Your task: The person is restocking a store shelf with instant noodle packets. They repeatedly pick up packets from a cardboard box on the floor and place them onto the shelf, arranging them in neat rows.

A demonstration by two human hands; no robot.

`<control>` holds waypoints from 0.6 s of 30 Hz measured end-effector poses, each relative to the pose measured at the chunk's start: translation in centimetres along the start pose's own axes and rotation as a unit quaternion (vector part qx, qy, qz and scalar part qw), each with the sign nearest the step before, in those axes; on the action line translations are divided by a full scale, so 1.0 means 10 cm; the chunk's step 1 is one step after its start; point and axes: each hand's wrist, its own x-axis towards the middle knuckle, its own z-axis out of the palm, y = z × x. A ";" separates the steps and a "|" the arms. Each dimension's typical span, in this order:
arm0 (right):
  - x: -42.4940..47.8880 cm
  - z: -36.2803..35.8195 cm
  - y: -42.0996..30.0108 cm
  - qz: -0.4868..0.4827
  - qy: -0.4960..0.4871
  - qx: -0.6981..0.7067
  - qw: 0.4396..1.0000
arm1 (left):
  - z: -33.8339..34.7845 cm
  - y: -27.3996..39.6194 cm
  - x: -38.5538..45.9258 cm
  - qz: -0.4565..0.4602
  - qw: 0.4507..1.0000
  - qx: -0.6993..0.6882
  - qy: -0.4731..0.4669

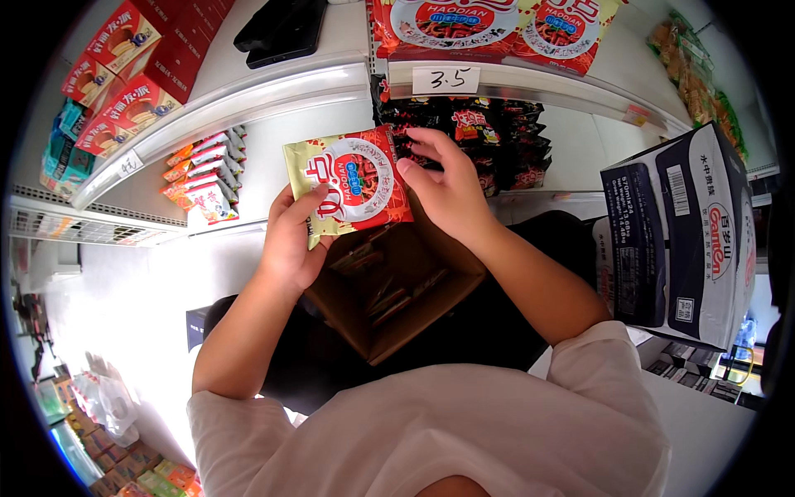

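Note:
My left hand point(295, 230) holds a red and pale yellow snack packet point(366, 183) by its left side, thumb on the front. My right hand point(450, 186) is at the packet's right edge, fingers apart and slightly curled; whether a fingertip touches the packet I cannot tell. Below both hands an open cardboard box point(397, 329) rests at my lap, with several flat packets point(388, 301) lying inside. Larger red packages point(453, 31) with a matching design stand on the upper shelf, above a handwritten price card point(446, 80).
Black snack packets point(475, 124) and small white-red packets point(214, 196) sit on the lower shelf. Red cartons point(133, 102) stand at upper left, near a black phone-like device point(289, 37). A large water carton point(677, 242) is close by my right arm. The shelf edge point(248, 112) crosses ahead.

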 end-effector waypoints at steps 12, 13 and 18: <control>0.06 -0.02 0.14 0.258 -0.045 0.397 0.880 | 0.03 -0.03 0.13 0.026 0.993 0.112 -0.001; 0.05 -0.02 0.14 0.252 -0.041 0.391 0.884 | 0.01 -0.04 0.14 0.012 0.990 0.136 0.020; 0.01 -0.01 0.01 0.281 -0.108 0.387 0.872 | 0.09 -0.01 0.08 0.020 0.988 0.137 0.065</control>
